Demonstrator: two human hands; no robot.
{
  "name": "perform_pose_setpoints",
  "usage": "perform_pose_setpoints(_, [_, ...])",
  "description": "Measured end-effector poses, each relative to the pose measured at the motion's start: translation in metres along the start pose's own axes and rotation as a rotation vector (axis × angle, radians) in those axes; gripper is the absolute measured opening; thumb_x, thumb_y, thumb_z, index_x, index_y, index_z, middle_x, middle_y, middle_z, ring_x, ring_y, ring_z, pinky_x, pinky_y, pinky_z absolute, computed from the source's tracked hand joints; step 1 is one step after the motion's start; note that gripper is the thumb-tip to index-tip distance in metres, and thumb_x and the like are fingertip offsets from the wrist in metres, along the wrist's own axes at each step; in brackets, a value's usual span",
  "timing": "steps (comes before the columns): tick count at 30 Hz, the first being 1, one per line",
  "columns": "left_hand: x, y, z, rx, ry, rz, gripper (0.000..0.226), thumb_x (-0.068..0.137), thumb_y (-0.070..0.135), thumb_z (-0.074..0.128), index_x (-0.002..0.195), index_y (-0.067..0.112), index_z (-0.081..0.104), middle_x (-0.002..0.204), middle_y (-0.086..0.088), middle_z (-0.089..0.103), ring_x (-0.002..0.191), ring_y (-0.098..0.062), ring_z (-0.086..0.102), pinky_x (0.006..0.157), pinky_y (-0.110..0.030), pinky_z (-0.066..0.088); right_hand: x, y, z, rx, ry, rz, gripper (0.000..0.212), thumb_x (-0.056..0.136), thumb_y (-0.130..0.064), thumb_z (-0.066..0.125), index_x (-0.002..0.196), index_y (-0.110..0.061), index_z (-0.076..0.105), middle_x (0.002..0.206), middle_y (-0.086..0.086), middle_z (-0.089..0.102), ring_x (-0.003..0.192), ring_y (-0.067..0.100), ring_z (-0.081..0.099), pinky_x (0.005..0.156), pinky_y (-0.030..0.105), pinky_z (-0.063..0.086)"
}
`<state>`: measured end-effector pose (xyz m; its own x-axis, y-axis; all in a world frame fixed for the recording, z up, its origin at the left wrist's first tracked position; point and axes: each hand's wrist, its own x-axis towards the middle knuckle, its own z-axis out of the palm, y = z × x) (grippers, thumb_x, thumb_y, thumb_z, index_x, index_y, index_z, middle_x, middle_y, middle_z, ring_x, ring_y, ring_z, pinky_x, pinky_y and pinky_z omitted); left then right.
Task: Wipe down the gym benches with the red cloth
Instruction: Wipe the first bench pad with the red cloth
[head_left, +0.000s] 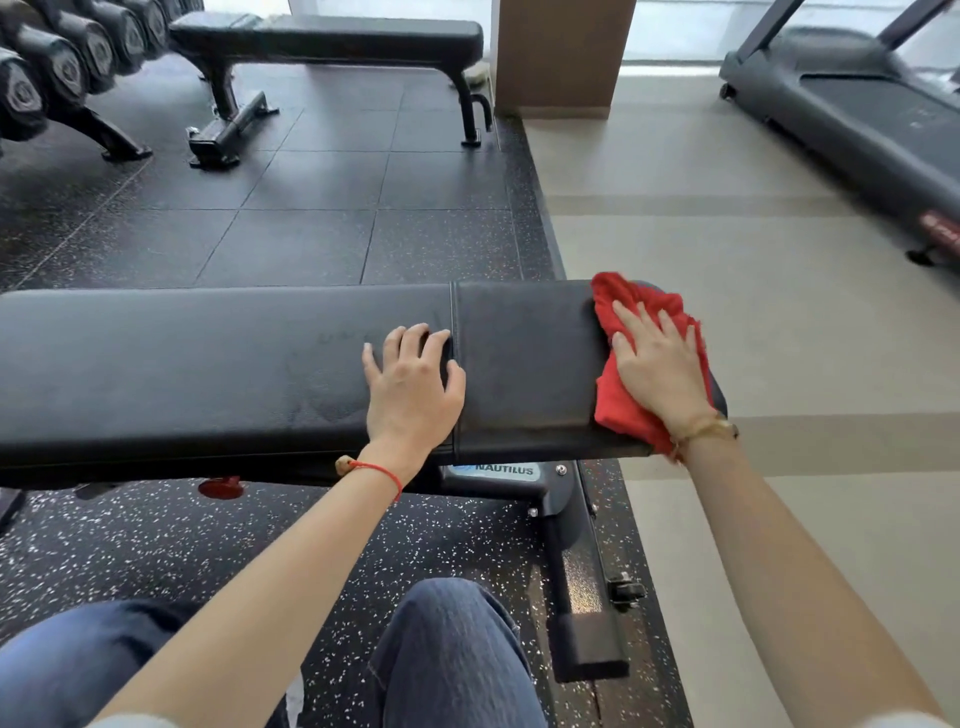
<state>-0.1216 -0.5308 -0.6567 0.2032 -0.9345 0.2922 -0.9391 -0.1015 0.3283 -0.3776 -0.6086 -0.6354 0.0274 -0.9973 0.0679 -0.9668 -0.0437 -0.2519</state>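
A black padded gym bench (208, 374) runs across the view in front of me, its seat pad at the right end. The red cloth (621, 400) lies bunched on that right end. My right hand (657, 364) presses flat on top of the cloth, fingers spread and pointing away from me. My left hand (413, 382) rests palm down on the bench at the seam between the two pads, fingers apart, holding nothing. A second black bench (332, 36) stands farther back on the dark rubber floor.
A dumbbell rack (57, 67) lines the far left. A brown pillar (561, 52) stands behind the far bench. A treadmill (857, 114) sits at the far right on the beige floor. My knees in blue jeans (452, 654) are below the bench.
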Motion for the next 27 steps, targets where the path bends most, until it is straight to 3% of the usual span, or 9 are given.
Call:
perform_pose_setpoints(5, [0.000,0.000,0.001,0.008,0.015,0.002,0.042,0.093,0.035,0.044,0.133,0.024,0.052,0.140,0.001,0.048,0.136,-0.022,0.035,0.116,-0.058,0.018,0.032,-0.026,0.000,-0.059,-0.098,-0.135,0.051,0.103,-0.033,0.029,0.154,-0.031,0.021,0.163,0.004,0.014,0.150,0.026,0.014,0.121,0.047,0.000])
perform_pose_setpoints(10, [0.000,-0.001,0.000,0.002,0.013,0.009,0.042,0.094,0.036,0.044,0.134,0.025,0.052,0.141,0.001,0.048,0.136,-0.022,0.035,0.116,-0.057,0.018,-0.022,-0.024,0.003,-0.050,-0.064,-0.277,0.051,0.103,-0.031,0.034,0.153,-0.032,0.024,0.162,0.000,0.019,0.149,0.022,0.016,0.122,0.044,0.002])
perform_pose_setpoints(16, [-0.003,-0.005,0.002,0.003,-0.010,0.023,0.044,0.098,0.035,0.041,0.140,0.024,0.048,0.148,-0.002,0.044,0.142,-0.022,0.030,0.119,-0.057,0.015,-0.061,0.020,-0.001,0.002,-0.012,-0.145,0.050,0.102,-0.032,0.034,0.152,-0.037,0.025,0.161,-0.004,0.023,0.149,0.019,0.017,0.121,0.041,-0.001])
perform_pose_setpoints(22, [-0.004,-0.001,0.003,0.031,-0.011,0.017,0.045,0.098,0.033,0.041,0.141,0.023,0.048,0.148,-0.004,0.044,0.142,-0.025,0.030,0.118,-0.059,0.016,0.016,0.022,-0.006,-0.011,-0.070,0.015,0.051,0.103,-0.035,0.027,0.154,-0.033,0.019,0.163,0.001,0.012,0.150,0.025,0.011,0.121,0.044,-0.003])
perform_pose_setpoints(27, [-0.001,0.000,0.002,0.027,0.012,0.007,0.042,0.094,0.033,0.044,0.133,0.022,0.052,0.141,-0.003,0.049,0.136,-0.025,0.036,0.114,-0.061,0.020,0.066,-0.018,-0.004,-0.018,-0.164,-0.042,0.052,0.104,-0.034,0.024,0.155,-0.031,0.016,0.164,0.004,0.009,0.150,0.028,0.009,0.121,0.047,-0.001])
